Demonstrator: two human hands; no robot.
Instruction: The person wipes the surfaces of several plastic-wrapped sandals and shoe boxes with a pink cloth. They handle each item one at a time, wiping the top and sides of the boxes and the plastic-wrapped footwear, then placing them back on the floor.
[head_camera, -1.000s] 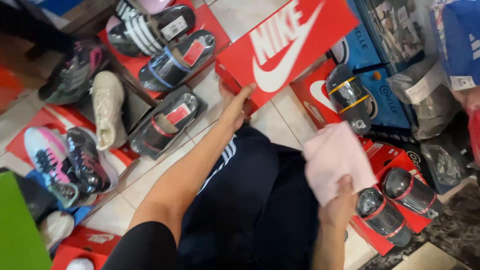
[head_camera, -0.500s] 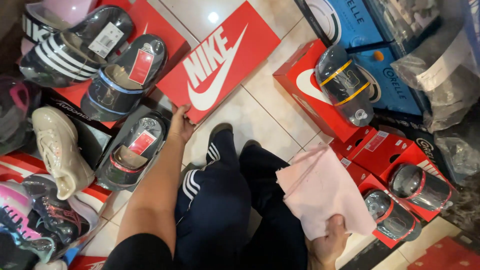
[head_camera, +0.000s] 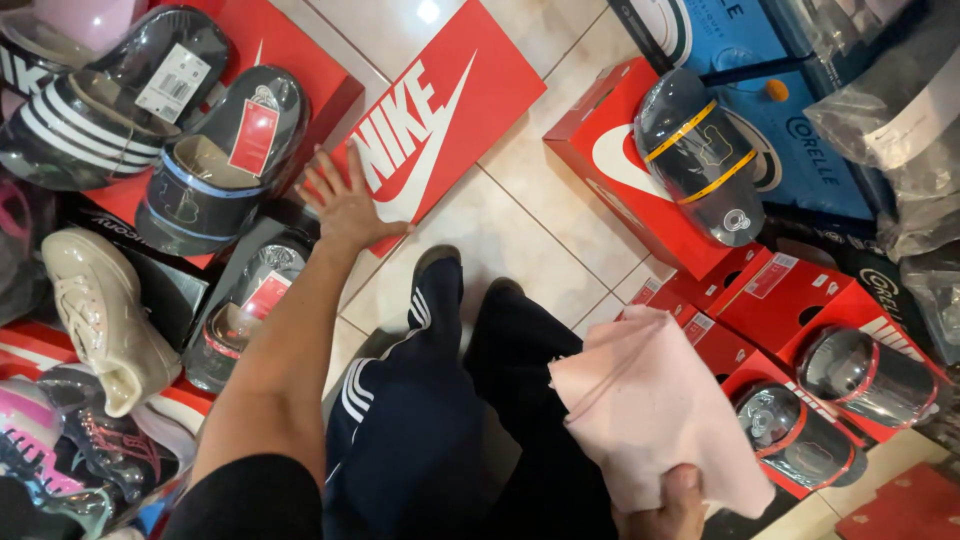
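My left hand (head_camera: 345, 203) lies flat with fingers spread on the near corner of a large red shoebox (head_camera: 450, 110) with a white logo, which rests on the tiled floor. My right hand (head_camera: 668, 508) sits at the bottom edge, closed on a pale pink cloth (head_camera: 655, 405) that hangs loosely above my dark striped trousers (head_camera: 430, 420). Wrapped dark slide sandals (head_camera: 215, 175) stand just left of my left hand.
Red shoeboxes with plastic-wrapped sandals (head_camera: 700, 155) stand at the right, over blue boxes (head_camera: 760, 60). More wrapped sandals (head_camera: 835, 395) lie at lower right. A cream sneaker (head_camera: 105, 320) and pink trainers (head_camera: 40, 450) crowd the left. Beige floor tiles (head_camera: 530, 240) show ahead of my feet.
The view shifted so the red shoebox sits nearer the centre. My left hand stays on its near corner, now with fingers spread flat. My right hand keeps the pink cloth, lower in view.
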